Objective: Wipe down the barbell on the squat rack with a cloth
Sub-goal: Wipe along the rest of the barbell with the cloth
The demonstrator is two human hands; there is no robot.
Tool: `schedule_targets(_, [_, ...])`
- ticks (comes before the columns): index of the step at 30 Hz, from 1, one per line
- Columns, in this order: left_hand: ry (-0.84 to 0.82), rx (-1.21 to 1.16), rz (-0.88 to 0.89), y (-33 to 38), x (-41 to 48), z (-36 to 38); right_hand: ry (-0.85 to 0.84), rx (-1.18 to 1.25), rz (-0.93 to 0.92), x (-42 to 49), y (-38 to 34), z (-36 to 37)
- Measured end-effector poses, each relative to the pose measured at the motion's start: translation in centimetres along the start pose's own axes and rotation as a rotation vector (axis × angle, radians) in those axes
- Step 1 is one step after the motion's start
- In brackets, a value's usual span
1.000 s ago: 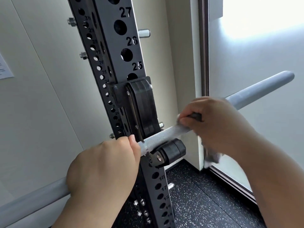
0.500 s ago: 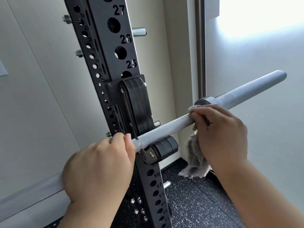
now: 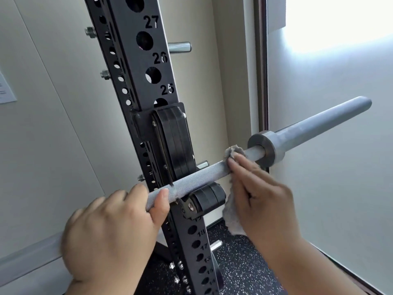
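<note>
Left hand point(image 3: 110, 235) wraps barbell point(image 3: 202, 177): likely heavy, rigid, knurl grippy. Right hand point(image 3: 261, 194), fingers point(image 3: 236, 167) straight, presses limp cloth point(image 3: 232, 151) onto shaft; collar point(image 3: 263, 147) just beyond.

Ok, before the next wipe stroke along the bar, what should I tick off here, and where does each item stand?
1. The barbell sits in the rack hook: ok.
2. The left hand grips the barbell beside the upright: ok.
3. The cloth lies over the barbell, with the right hand pressing it: ok.
4. There is bare bar between cloth and collar: ok.
5. The sleeve beyond the collar is wiped: cannot tell.
</note>
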State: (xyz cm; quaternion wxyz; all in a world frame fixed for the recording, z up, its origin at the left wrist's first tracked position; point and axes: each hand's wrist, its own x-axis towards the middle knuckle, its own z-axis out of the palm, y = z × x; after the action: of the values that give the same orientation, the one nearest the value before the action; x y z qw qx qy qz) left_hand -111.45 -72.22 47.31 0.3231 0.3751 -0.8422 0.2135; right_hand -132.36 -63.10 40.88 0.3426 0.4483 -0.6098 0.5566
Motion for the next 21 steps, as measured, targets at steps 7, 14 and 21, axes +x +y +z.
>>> schedule_targets(7, [-0.378,-0.053,-0.157,-0.8,4.0,-1.1,-0.135,0.208,0.077,1.2,-0.4,-0.4])
schedule_targets(14, [-0.065,0.125,-0.044,-0.2,1.2,-0.2,-0.151,0.286,0.151,1.4,-0.5,-1.0])
schedule_targets(21, [0.036,0.067,-0.045,0.0,0.4,0.2,-0.379,0.221,0.100,4.3,-0.1,-2.6])
